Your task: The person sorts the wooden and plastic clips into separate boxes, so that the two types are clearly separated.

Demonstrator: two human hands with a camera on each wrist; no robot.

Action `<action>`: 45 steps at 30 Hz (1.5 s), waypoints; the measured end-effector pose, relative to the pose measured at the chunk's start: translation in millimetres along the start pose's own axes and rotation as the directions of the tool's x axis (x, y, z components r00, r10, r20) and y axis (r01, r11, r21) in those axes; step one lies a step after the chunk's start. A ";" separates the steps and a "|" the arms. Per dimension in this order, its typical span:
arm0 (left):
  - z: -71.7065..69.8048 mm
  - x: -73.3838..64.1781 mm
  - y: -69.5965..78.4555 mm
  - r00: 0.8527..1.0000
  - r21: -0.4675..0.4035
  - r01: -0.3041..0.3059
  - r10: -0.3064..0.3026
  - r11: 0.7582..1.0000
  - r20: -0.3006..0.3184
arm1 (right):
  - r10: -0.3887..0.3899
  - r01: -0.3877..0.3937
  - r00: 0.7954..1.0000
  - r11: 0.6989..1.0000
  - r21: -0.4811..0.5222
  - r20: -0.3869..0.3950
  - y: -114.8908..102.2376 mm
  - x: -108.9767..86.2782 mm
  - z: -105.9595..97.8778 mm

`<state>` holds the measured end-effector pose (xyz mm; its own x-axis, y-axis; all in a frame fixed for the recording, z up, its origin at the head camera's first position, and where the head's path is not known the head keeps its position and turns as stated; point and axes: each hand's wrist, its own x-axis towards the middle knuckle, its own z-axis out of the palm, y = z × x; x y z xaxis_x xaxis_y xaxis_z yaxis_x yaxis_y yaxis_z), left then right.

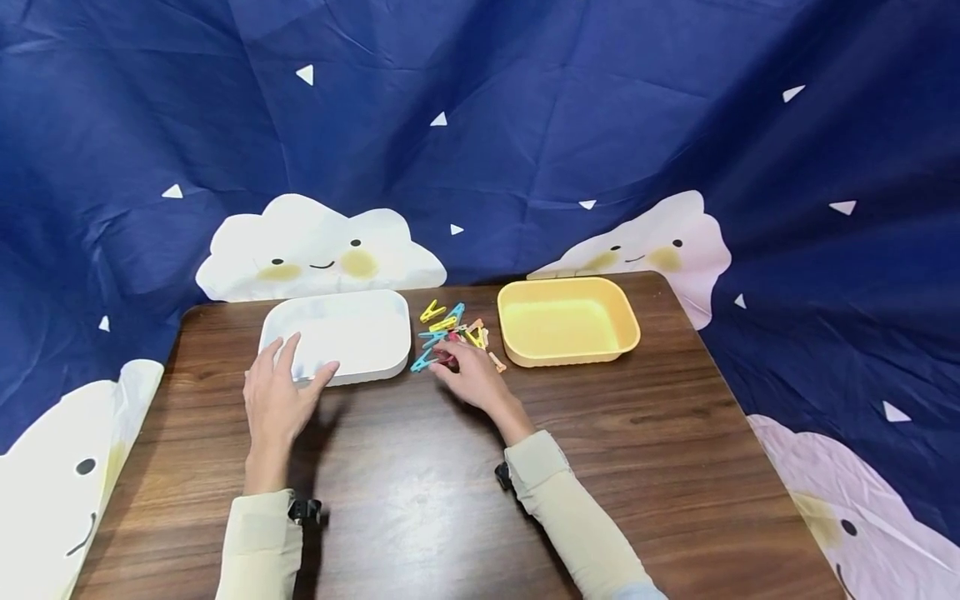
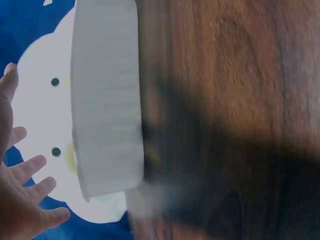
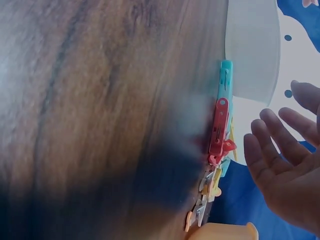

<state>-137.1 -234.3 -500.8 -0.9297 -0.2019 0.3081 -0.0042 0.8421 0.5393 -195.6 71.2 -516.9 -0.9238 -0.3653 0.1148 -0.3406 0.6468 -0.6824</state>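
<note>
A white tray [image 1: 352, 321] stands at the back left of the wooden table [image 1: 420, 483] and a yellow tray [image 1: 567, 350] at the back right. Between them lies a pile of coloured clothespins [image 1: 450, 327]. My left hand [image 1: 291, 372] is spread at the white tray's front left corner; the left wrist view shows its fingers [image 2: 30, 192] straight beside the tray wall [image 2: 107, 100]. My right hand [image 1: 463, 364] reaches into the near edge of the pile. In the right wrist view this hand [image 3: 280, 170] is flat above a red clothespin [image 3: 219, 130] and a teal one [image 3: 226, 80], holding nothing.
A dark blue cloth with cloud faces [image 1: 322, 250] hangs behind and around the table. Both trays look empty inside. Bare wood stretches from the trays to the near edge. The table's right edge [image 1: 750, 417] drops off to cloth.
</note>
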 end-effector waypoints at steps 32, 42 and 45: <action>3.3 -0.4 -57.2 0.955 -0.305 0.278 -0.297 0.911 -0.014 | 0.024 -0.021 0.995 0.999 -0.028 0.102 6.4 11.5 21.1; 3.5 3.0 -64.1 0.941 -0.406 0.324 -0.335 0.855 0.045 | 0.047 -0.047 0.995 0.999 -0.001 0.083 9.1 14.9 26.6; 3.6 2.4 -66.4 0.943 -0.420 0.322 -0.327 0.848 0.064 | 0.049 -0.049 0.995 0.999 -0.001 0.084 9.4 15.9 28.2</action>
<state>-140.4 -288.9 -538.7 -0.8987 -0.4338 0.0643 -0.1486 0.4391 0.8860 -208.5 52.6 -541.9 -0.9215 -0.3879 0.0206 -0.2950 0.6643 -0.6867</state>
